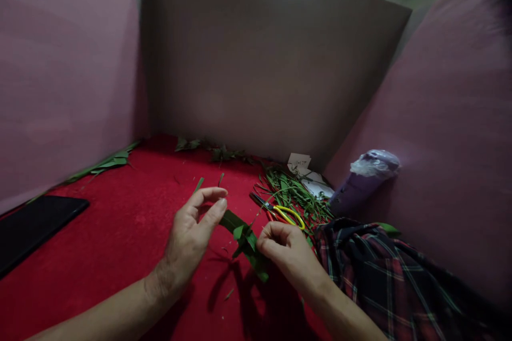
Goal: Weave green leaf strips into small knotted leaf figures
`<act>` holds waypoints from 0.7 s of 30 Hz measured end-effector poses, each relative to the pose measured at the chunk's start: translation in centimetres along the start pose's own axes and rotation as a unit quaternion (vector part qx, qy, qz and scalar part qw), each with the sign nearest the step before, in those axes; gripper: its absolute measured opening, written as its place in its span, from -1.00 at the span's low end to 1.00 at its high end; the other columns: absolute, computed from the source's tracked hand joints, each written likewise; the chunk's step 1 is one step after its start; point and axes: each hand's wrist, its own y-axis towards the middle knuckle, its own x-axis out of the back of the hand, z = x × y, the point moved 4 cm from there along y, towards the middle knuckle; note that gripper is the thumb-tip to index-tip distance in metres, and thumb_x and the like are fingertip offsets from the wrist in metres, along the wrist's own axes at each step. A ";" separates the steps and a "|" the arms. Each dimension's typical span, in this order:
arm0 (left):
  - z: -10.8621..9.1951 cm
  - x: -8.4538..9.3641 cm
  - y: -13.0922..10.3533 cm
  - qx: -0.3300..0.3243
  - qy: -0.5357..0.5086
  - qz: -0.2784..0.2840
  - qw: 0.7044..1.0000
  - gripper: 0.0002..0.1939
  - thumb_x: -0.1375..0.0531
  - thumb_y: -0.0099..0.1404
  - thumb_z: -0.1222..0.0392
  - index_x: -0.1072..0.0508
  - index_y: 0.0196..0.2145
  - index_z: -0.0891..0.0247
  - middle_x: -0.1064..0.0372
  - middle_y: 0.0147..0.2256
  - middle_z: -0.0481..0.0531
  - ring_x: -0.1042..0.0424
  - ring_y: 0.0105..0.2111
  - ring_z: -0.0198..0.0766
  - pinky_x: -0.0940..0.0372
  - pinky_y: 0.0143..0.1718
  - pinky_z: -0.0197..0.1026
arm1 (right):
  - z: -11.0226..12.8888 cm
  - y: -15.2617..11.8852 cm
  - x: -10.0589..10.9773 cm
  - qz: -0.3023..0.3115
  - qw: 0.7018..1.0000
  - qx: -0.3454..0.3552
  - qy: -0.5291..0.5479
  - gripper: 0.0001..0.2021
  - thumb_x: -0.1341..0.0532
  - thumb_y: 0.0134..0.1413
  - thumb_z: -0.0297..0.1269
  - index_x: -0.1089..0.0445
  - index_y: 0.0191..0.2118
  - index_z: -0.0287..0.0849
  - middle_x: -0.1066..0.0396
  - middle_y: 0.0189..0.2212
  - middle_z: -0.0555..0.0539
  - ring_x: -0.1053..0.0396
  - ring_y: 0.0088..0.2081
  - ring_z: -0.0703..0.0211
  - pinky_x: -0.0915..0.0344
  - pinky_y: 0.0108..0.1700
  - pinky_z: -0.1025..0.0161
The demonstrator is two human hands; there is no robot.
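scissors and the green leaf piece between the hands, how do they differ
The scissors have dark blades with yellow and red handles, while the leaf piece is green all over. The scissors lie on the red cloth beside the leafy pile; the leaf piece is at the person's fingers. Both are close to the right hand.

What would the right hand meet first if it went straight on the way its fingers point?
Most likely the green leaf strip, just ahead of the right hand; the picture leaves depth and contact unclear.
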 end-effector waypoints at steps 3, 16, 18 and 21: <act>-2.1 -0.5 -1.1 -0.201 0.087 0.098 0.971 -0.86 -0.12 0.18 0.33 -0.41 -0.30 0.17 -0.38 -0.25 0.02 -0.28 -0.12 -0.15 -0.12 -0.02 -0.10 | 0.3 -0.5 -0.2 0.023 0.997 0.020 -0.068 -0.85 -0.10 -0.20 -0.44 -0.16 -0.67 -0.20 0.00 -0.72 0.12 0.07 -0.62 0.37 0.14 -0.60 0.39; -2.4 -2.1 -1.7 -0.289 0.254 0.254 0.887 -0.82 -0.15 0.14 0.36 -0.50 -0.36 0.13 -0.44 -0.42 0.03 -0.27 -0.17 -0.08 -0.05 -0.03 -0.01 | 3.4 -1.9 1.0 0.046 0.953 0.192 -0.230 -0.87 -0.08 -0.15 -0.54 -0.25 -0.54 -0.17 -0.21 -0.60 0.09 -0.12 -0.50 0.30 -0.03 -0.44 0.35; -2.2 -2.1 -1.7 -0.257 0.260 0.269 0.891 -0.81 -0.17 0.13 0.32 -0.51 -0.32 0.11 -0.42 -0.41 0.04 -0.26 -0.21 -0.07 -0.08 -0.09 -0.01 | 3.8 -2.1 1.0 0.049 0.939 0.215 -0.264 -0.88 -0.09 -0.15 -0.53 -0.25 -0.54 -0.17 -0.24 -0.58 0.08 -0.13 -0.47 0.28 -0.05 -0.36 0.31; -1.8 -2.3 -1.6 -0.208 0.262 0.283 0.899 -0.84 -0.19 0.11 0.30 -0.53 -0.37 0.10 -0.41 -0.42 0.04 -0.25 -0.26 -0.09 -0.11 -0.19 -0.05 | 4.1 -2.3 1.0 0.056 0.923 0.246 -0.290 -0.89 -0.09 -0.11 -0.52 -0.24 -0.51 -0.17 -0.27 -0.55 0.07 -0.15 -0.45 0.27 -0.06 -0.26 0.25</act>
